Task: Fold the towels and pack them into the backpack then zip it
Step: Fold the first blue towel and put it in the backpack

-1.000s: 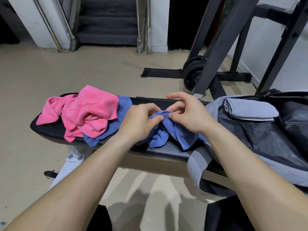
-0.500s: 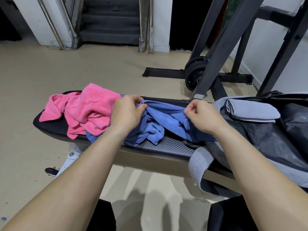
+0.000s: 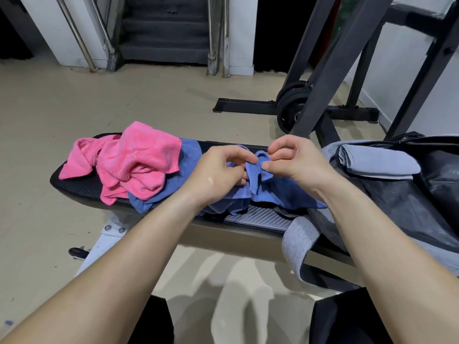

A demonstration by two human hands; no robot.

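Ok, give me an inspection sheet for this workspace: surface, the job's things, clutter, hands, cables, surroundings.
Surface: black padded bench, partly covered by towels and a bag.
Job's things: blue towel bunched mid-bench, unfolded; pink towel crumpled at the left end, lying over blue cloth; grey towel folded, lying on the open backpack at the right end.
Clutter: nothing seen.
Hands: left hand and right hand each pinch the blue towel, close together.
Cables: nothing seen.
Surroundings: dark rack with weight plates behind the bench; stairs at the back.
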